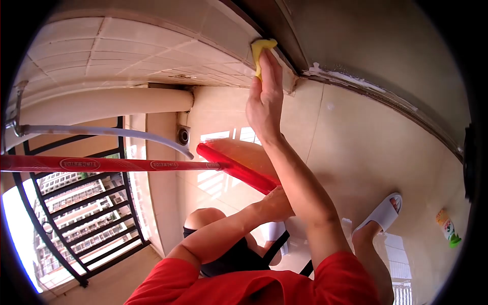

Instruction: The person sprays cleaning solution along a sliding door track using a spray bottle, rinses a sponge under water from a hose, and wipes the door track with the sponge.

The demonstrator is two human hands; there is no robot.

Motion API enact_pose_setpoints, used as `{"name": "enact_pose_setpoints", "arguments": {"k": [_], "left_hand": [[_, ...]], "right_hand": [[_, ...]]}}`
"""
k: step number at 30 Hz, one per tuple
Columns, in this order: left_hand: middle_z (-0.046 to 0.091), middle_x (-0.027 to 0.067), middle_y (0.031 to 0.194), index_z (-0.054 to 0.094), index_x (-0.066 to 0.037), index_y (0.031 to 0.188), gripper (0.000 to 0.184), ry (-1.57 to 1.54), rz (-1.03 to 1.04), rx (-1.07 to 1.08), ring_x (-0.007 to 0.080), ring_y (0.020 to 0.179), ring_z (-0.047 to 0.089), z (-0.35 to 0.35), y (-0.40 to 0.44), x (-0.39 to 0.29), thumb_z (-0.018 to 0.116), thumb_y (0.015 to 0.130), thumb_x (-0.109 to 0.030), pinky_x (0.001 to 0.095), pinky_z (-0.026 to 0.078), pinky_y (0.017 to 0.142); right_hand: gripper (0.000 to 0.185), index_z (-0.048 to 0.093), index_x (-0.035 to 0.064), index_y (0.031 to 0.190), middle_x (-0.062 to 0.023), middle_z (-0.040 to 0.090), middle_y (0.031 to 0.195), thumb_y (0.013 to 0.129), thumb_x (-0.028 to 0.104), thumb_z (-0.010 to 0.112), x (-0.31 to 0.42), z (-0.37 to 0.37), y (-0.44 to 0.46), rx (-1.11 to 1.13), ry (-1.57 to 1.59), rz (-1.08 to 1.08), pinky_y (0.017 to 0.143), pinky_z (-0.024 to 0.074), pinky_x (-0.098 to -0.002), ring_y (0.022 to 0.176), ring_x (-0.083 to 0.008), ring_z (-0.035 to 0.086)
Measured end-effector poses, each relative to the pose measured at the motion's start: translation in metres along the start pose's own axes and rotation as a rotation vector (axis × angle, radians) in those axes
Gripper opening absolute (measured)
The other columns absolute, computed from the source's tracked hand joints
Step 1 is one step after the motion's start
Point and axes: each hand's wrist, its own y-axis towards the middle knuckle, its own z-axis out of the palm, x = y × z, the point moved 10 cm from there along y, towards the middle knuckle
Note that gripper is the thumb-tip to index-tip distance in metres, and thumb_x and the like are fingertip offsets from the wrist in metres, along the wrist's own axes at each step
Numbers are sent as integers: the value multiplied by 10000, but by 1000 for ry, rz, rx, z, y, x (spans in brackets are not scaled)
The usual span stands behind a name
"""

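Note:
My right hand [267,96] reaches up to the wall's edge beside the dark door frame. Its fingers press a yellow cloth [261,49] against that edge. My left hand [277,204] lies lower, at the near end of a broom's red head, partly covered by my right forearm. The left fingers are hidden, so whether they grip the broom is unclear. The red broom [239,172] has a long handle running to the left and pale orange bristles spread above its head.
White tiles cover the wall [127,51] at upper left. A grey hose [107,131] hangs near a floor drain [183,134]. Black railings [86,203] stand at left. A bottle with a green nozzle [447,226] lies on the right of the glossy floor [366,152], beyond my white slipper [384,212].

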Motion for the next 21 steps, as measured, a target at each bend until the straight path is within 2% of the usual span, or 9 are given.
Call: {"name": "enact_pose_setpoints", "arguments": {"k": [1, 3, 5, 7, 10, 11, 16, 18, 21], "left_hand": [[650, 110, 979, 662, -69, 927, 143, -61, 132, -185, 271, 976, 584, -21, -11, -13, 649, 813, -155, 396, 448, 877], [651, 119, 999, 657, -48, 945, 150, -574, -131, -163, 273, 987, 576, -8, -15, 12, 618, 811, -103, 384, 435, 894], [654, 124, 1004, 657, -42, 962, 174, -568, -138, -139, 271, 993, 576, -1, -11, 16, 620, 798, -89, 380, 436, 902], [656, 129, 1003, 660, -38, 973, 202, -241, 108, -173, 268, 987, 582, -23, -13, -13, 632, 778, -82, 373, 451, 888], [660, 127, 998, 666, -58, 968, 260, 366, -48, 392, 280, 1037, 562, -1, -5, -22, 637, 709, -48, 367, 432, 909], [657, 122, 1018, 668, -70, 977, 275, 126, -32, 210, 291, 1070, 542, 4, 3, -10, 631, 707, -35, 365, 399, 944], [624, 105, 1164, 650, -107, 1121, 360, -26, 78, 43, 299, 1140, 512, 55, 16, 37, 613, 765, -63, 390, 372, 983], [610, 99, 1201, 638, -122, 1157, 364, -36, -19, 164, 292, 1155, 507, 48, 13, 33, 589, 797, -83, 394, 362, 995], [616, 85, 1188, 641, -137, 1152, 368, -14, -25, 189, 270, 1148, 517, 9, -6, 4, 587, 792, -83, 386, 381, 979]], "right_hand": [[493, 445, 22, 1346, -153, 426, 1351, 871, -109, 426, 42, 9, 9, 17, 87, -100, 1023, 376, -347, 1231, -312, 450], [507, 448, 23, 1345, -159, 423, 1354, 858, -120, 435, 102, 20, 23, 32, 203, -252, 1022, 379, -352, 1233, -325, 447], [509, 448, 14, 1342, -161, 418, 1358, 849, -116, 446, 113, 25, 29, 27, 225, -351, 1026, 381, -357, 1245, -327, 438], [500, 404, -2, 1368, -176, 407, 1373, 873, -65, 434, 66, 20, 17, 19, 102, -228, 1049, 357, -372, 1265, -345, 415], [657, 259, 0, 1430, -208, 282, 1430, 810, -143, 420, -43, 2, -21, 113, -120, 138, 1051, 380, -403, 1307, -371, 350], [700, 242, -5, 1439, -218, 273, 1438, 783, -158, 434, -45, 0, -27, 137, -105, 142, 1073, 357, -398, 1312, -397, 334], [687, 281, 5, 1434, -209, 272, 1453, 793, -104, 501, 128, 39, 15, 113, 40, -374, 1084, 313, -426, 1338, -395, 313], [649, 323, -13, 1413, -232, 307, 1429, 796, -95, 505, 175, 50, 30, 109, 84, -532, 1083, 313, -428, 1325, -398, 335], [609, 320, -40, 1402, -241, 308, 1427, 822, -65, 501, 157, 47, 29, 108, 19, -528, 1082, 313, -427, 1320, -393, 339]]}}
